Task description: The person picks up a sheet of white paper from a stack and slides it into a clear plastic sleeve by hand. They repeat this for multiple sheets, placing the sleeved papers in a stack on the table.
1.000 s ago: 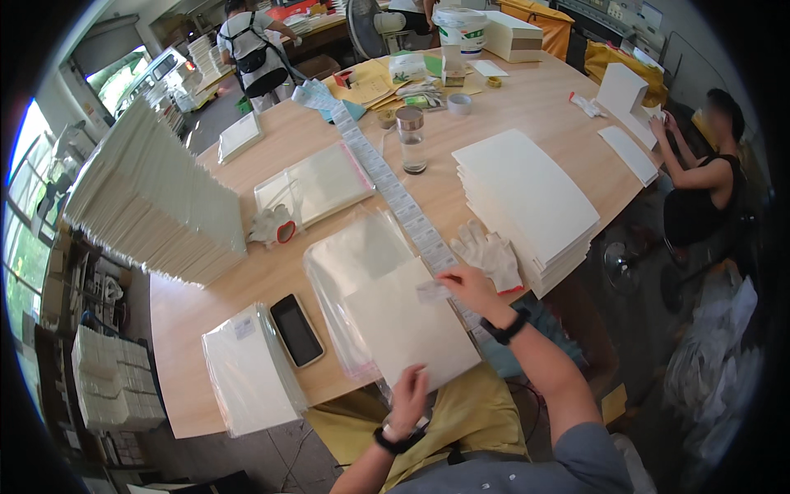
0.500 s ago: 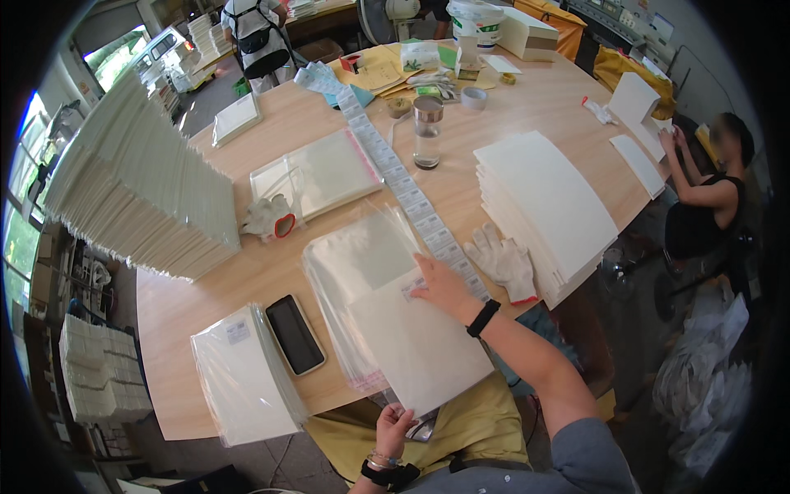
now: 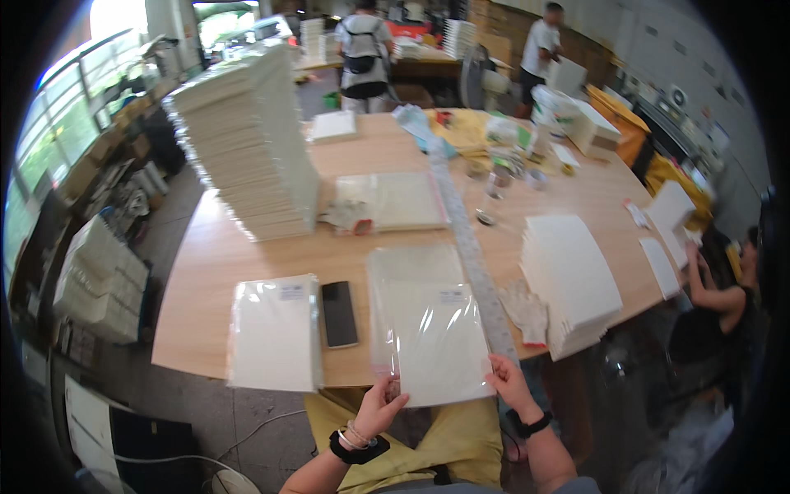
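My left hand [image 3: 383, 407] pinches the lower left corner of a white sheet packet [image 3: 440, 342] in shiny clear plastic, with a small printed label near its top. At its lower right edge, my right hand [image 3: 510, 383] grips the same packet between thumb and fingers. The packet lies partly over a pile of clear plastic sleeves [image 3: 403, 262] and juts past the table's front edge. Left of it are a dark phone [image 3: 339, 314] and a stack of wrapped white packets [image 3: 273, 333] with a label on top.
A long strip of labels [image 3: 465, 239] runs across the table [image 3: 197, 305]. To its right lie a work glove [image 3: 524, 311] and a stack of white sheets [image 3: 572, 272]. A tall white stack [image 3: 255, 148] stands left. Behind are a glass [image 3: 491, 198] and more sleeves [image 3: 391, 200]. A co-worker [image 3: 716, 305] sits right.
My right hand has moved from the label near the packet's top down to its lower right edge. My left hand stays at the lower left. The view has tilted up, showing more of the room.
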Demonstrator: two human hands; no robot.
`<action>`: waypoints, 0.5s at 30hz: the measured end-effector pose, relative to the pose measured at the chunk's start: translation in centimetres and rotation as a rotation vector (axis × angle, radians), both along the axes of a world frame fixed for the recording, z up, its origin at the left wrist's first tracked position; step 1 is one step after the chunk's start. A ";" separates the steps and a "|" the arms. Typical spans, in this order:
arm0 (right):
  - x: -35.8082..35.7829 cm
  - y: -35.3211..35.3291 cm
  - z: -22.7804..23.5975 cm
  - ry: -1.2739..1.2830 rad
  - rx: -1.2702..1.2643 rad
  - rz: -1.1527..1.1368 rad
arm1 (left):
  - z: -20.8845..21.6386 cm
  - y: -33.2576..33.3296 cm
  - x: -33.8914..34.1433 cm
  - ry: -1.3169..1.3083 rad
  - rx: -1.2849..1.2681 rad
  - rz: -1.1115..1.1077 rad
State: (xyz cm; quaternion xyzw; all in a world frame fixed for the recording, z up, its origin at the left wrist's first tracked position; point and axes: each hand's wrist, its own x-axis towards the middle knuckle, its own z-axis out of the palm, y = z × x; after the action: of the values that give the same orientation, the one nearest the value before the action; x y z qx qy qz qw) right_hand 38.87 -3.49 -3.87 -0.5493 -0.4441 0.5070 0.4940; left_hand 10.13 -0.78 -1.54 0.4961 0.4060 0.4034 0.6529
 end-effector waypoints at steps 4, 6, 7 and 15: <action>-8.8 3.0 2.2 -0.249 0.169 0.127 | 3.8 0.5 -8.6 0.288 0.230 0.248; -14.8 5.4 3.5 -0.198 0.340 0.200 | 3.7 1.4 -14.8 0.348 0.304 0.422; -17.3 6.7 3.7 -0.138 0.392 0.251 | 4.9 2.0 -16.6 0.340 0.265 0.492; -30.4 10.5 -1.1 -0.344 0.543 0.620 | -6.1 4.1 -31.2 0.751 0.311 0.755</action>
State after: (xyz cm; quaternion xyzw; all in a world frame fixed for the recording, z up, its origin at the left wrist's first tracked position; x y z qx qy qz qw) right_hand 8.50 7.06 -5.02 -0.3169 -0.7806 0.3973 0.3640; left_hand -21.08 3.28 -7.63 0.5164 0.6960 0.4603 0.1924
